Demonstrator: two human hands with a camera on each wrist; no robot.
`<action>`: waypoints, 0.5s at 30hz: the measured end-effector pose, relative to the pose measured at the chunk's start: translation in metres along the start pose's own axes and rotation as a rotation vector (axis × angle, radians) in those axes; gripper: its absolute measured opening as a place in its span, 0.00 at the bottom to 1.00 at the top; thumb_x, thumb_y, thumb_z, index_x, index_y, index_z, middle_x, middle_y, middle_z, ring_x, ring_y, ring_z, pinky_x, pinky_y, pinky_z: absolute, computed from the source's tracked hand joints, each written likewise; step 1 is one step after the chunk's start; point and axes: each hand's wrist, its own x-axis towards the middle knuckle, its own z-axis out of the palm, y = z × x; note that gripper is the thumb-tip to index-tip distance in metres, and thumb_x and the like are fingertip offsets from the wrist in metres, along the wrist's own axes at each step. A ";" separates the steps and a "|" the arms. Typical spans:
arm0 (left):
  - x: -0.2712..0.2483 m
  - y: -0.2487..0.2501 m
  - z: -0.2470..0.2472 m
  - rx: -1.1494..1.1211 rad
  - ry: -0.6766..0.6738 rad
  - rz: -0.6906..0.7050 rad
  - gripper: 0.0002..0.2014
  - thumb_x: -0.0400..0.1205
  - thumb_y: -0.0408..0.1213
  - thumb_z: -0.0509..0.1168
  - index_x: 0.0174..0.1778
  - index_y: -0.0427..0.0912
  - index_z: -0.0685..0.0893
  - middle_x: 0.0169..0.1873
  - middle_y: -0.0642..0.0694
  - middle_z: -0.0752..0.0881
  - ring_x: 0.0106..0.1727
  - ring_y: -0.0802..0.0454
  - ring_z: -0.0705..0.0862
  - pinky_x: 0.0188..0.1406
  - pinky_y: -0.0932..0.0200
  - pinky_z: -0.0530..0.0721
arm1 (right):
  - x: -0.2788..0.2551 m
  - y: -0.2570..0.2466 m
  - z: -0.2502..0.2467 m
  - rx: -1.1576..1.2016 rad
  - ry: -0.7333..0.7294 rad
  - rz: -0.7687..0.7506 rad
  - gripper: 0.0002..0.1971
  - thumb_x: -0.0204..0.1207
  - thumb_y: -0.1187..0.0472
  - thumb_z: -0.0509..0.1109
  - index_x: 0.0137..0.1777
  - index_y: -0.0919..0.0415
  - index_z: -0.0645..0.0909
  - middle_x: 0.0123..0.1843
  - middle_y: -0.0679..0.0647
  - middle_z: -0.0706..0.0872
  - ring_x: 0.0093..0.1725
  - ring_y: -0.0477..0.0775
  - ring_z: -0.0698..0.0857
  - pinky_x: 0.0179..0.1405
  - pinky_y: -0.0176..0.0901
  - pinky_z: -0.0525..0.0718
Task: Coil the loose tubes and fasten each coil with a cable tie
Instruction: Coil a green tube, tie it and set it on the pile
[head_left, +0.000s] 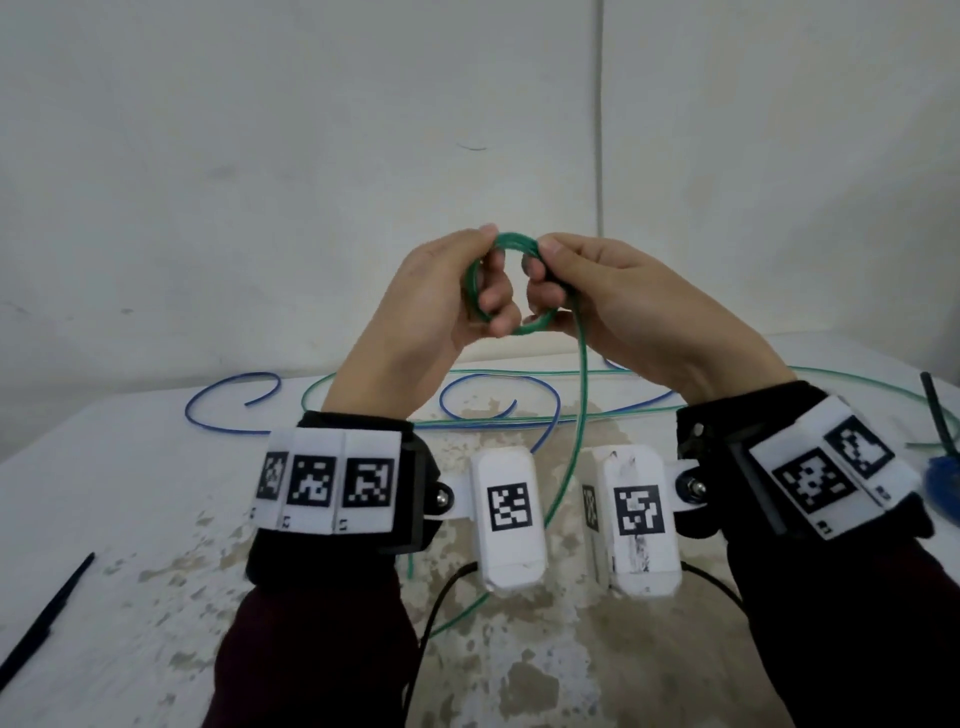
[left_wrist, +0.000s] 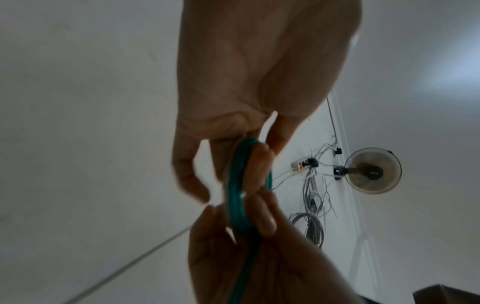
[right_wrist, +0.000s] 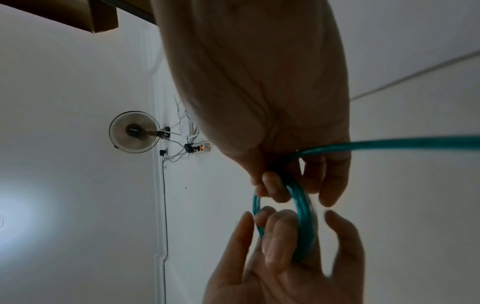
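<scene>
Head view: the green tube coil (head_left: 511, 283) is pinched by the left hand (head_left: 431, 306) and right hand (head_left: 618, 306) (fingers curled round it), so the loops cannot spring apart above the surface (head_left: 156, 467).

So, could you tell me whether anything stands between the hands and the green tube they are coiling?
Nothing visible does. The left hand and right hand already grip the coiled green plastic tube directly, held above the table.

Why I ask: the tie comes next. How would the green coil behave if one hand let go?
The green coil would probably spring open; the left hand and right hand both grip it. Its trailing tail bends smoothly, suggesting flexible, light tubing.
</scene>
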 end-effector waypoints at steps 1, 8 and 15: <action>-0.002 0.000 -0.002 0.045 -0.055 -0.051 0.16 0.88 0.40 0.53 0.34 0.39 0.73 0.21 0.47 0.69 0.22 0.50 0.72 0.27 0.63 0.76 | -0.001 0.000 -0.001 -0.033 -0.014 0.009 0.16 0.88 0.59 0.51 0.40 0.59 0.73 0.27 0.46 0.70 0.33 0.47 0.71 0.45 0.38 0.79; -0.006 0.000 -0.005 0.269 -0.019 0.136 0.17 0.88 0.36 0.54 0.32 0.39 0.72 0.31 0.39 0.62 0.26 0.55 0.59 0.26 0.65 0.58 | -0.001 -0.002 0.005 -0.072 -0.002 0.046 0.18 0.87 0.55 0.54 0.37 0.59 0.78 0.27 0.49 0.78 0.33 0.46 0.77 0.50 0.42 0.82; -0.010 0.008 -0.002 0.068 -0.177 -0.056 0.13 0.85 0.36 0.54 0.35 0.35 0.73 0.20 0.54 0.73 0.23 0.58 0.62 0.21 0.67 0.63 | -0.005 -0.005 0.005 0.019 -0.060 0.056 0.22 0.88 0.56 0.50 0.31 0.57 0.72 0.24 0.47 0.66 0.29 0.47 0.68 0.41 0.33 0.79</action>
